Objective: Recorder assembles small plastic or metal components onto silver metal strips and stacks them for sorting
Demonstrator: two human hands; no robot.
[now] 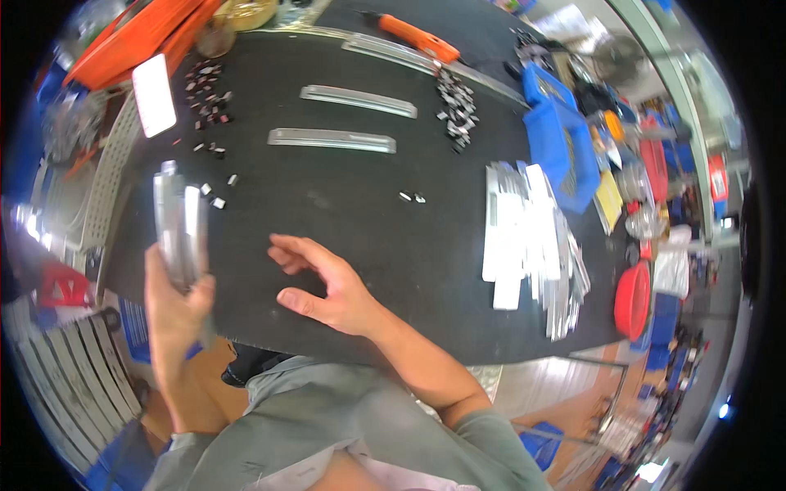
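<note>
My left hand [176,307] is closed around a few shiny metal strips [170,217], held upright over the left edge of the dark work table. Their outlines are slightly blurred. Over the near middle of the table is my right hand [332,286], empty, with thumb and fingers apart. Ahead of it, two clear or silvery channel strips lie crosswise, a farther strip [359,101] and a nearer strip [332,141]. Small black-and-white parts [217,200] are scattered close to the held strips. Two more small parts [412,196] rest right of centre.
A large stack of metal strips [524,237] covers the table's right side, beside blue bins [561,151]. Heaps of small parts [457,106] lie farther back. An orange electric screwdriver [422,39] lies at the far edge. A white-faced phone-like slab [154,96] leans by an orange bin [135,45].
</note>
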